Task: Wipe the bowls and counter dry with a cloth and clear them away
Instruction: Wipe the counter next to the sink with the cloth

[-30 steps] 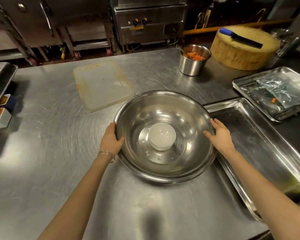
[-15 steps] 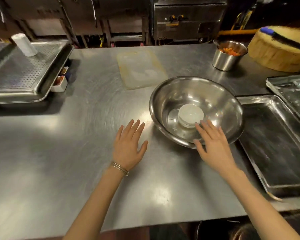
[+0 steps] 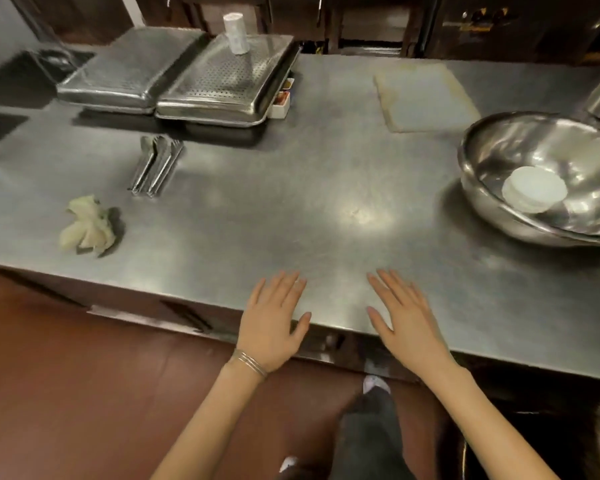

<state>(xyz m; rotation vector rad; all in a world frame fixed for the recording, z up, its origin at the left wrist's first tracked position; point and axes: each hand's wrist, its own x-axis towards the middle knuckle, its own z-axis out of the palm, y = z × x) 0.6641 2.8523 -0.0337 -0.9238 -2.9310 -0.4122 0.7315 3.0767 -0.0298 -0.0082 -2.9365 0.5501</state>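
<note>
Steel bowl (image 3: 551,143) upright, mouth up, right; pale cloth (image 3: 87,227) crumpled, left.

Your counter (image 3: 326,188) is dull grey steel, scuffed in fine swirls, with a bright white glare patch near the middle. At 9 o'clock you have the cloth (image 3: 87,228), off-white with a faint yellow-green tinge. At 3 o'clock the big bowl (image 3: 492,147) is mirror-silver, and the small bowls (image 3: 534,190) inside it are plain white. At 11 o'clock the silver trays (image 3: 222,77) carry a regular grid of tiny dark holes; the roll (image 3: 235,34) on them is white. The cutlery (image 3: 156,164) at 10 o'clock is silver. The flat lid (image 3: 426,97) at 1 o'clock is cloudy pale grey with a yellowish edge. The floor (image 3: 66,375) at 7 o'clock is reddish brown.
</note>
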